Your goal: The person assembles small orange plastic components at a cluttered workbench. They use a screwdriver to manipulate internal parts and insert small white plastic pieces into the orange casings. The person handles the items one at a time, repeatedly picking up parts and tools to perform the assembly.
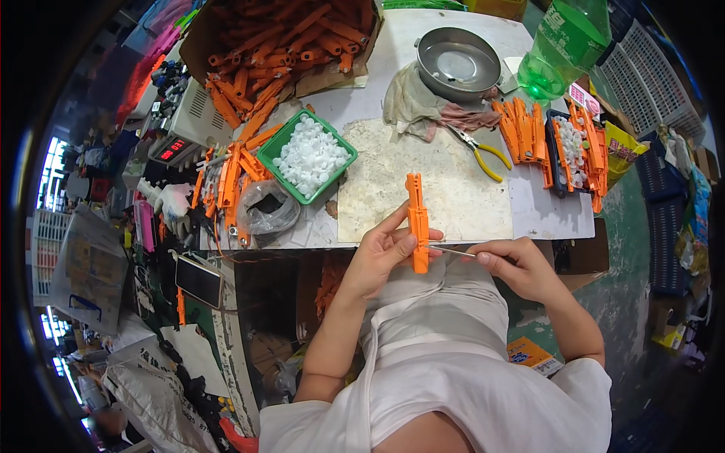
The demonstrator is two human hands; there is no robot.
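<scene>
Upright between the fingers of my left hand (387,255) is a long, narrow orange plastic part (418,226), held over the table's near edge. My right hand (519,266) is closed on a thin metal rod-like tool (455,252), its handle end hidden in the fingers. The rod's tip reaches the lower right side of the orange part; whether it goes into the plastic I cannot tell. Beyond my hands lies a worn, pale work sheet (453,200). Pliers with yellow handles (487,156) rest at its right side.
A green tray of small white pieces (353,155) stands left, near a box heaped with orange parts (198,45). At the back are a metal bowl (458,63), a rag (411,98) and a green bottle (563,45). More orange parts (521,132) lie right.
</scene>
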